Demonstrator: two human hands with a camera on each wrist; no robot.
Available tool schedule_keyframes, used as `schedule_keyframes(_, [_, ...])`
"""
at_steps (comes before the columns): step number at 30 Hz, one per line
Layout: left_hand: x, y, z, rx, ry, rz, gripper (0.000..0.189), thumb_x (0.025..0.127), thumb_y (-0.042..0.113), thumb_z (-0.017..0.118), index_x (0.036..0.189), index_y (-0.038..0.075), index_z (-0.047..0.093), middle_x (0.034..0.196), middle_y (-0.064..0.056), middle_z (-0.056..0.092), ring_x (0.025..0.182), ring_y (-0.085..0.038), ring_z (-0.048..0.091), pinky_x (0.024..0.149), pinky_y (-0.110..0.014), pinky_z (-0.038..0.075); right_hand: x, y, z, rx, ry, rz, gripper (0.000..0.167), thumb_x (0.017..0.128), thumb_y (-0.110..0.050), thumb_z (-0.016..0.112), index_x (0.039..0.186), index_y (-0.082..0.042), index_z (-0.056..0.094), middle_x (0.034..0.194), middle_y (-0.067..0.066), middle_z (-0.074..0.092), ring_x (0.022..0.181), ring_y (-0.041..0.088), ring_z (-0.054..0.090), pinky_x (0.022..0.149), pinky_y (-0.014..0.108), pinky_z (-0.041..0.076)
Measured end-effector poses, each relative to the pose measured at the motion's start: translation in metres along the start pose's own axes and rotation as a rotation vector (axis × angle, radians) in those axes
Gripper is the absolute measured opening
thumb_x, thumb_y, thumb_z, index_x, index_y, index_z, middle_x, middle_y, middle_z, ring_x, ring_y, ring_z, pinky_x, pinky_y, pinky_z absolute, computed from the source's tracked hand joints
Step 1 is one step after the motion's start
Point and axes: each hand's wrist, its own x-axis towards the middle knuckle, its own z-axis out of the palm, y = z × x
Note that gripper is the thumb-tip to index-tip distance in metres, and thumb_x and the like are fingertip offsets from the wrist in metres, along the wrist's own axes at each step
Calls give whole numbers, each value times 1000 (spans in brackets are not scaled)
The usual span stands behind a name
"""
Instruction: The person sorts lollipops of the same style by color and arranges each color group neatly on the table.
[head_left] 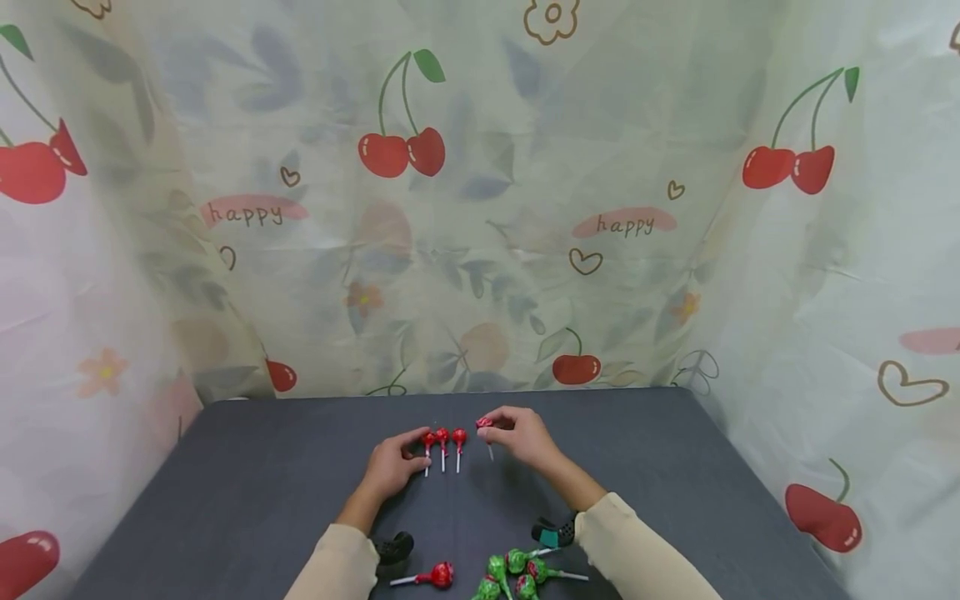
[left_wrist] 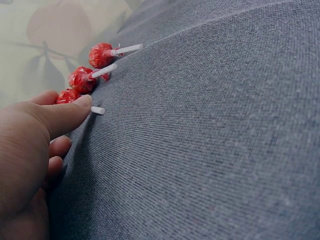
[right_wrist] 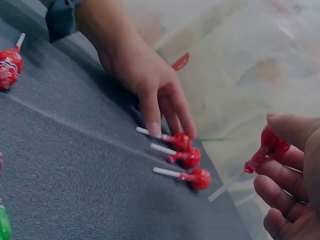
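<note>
Three red-wrapped lollipops lie side by side on the dark cloth, white sticks pointing toward me. My left hand holds the leftmost lollipop between thumb and index finger, the thumb against its stick. Beside it are the middle lollipop and the right one. To the right of this row, my right hand pinches another red lollipop by its wrapped head, its stick slanting down. In the left wrist view, the left thumb partly covers the leftmost lollipop.
Near the front edge of the dark table cloth lies one more red lollipop. Several green lollipops are piled right of it, near my right sleeve. A cherry-patterned curtain encloses the back and sides.
</note>
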Motion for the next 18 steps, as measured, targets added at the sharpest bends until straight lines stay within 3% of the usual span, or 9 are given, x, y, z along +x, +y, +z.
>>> schedule_keyframes(5, [0, 0, -1, -5, -1, -1, 51, 81, 16, 80, 130, 19, 64, 72, 0, 52, 65, -16, 46, 61, -33, 37, 7, 14, 7, 105, 29, 84, 18, 87, -19, 75, 97, -5, 73, 82, 2, 70, 74, 21, 65, 71, 41, 53])
schedule_keyframes(9, [0, 0, -1, -6, -5, -4, 51, 82, 17, 79, 131, 20, 64, 72, 0, 52, 65, -16, 46, 60, -33, 36, 12, 26, 13, 210, 61, 147, 21, 87, -19, 75, 98, -1, 72, 86, 5, 70, 73, 16, 65, 71, 39, 55])
schedule_keyframes(15, [0, 0, 0, -8, -8, -2, 51, 83, 17, 79, 132, 20, 63, 71, -1, 51, 64, -17, 45, 59, -33, 36, 18, 40, 24, 215, 111, 234, 21, 89, -20, 72, 101, -3, 70, 78, 4, 68, 63, 14, 60, 61, 30, 51])
schedule_keyframes(18, [-1, -1, 0, -4, -5, 4, 51, 83, 17, 79, 132, 19, 63, 70, 0, 51, 63, -17, 45, 59, -33, 35, 21, 45, 30, 187, 117, 232, 19, 90, -18, 71, 101, -2, 69, 73, 3, 65, 58, 14, 58, 58, 29, 50])
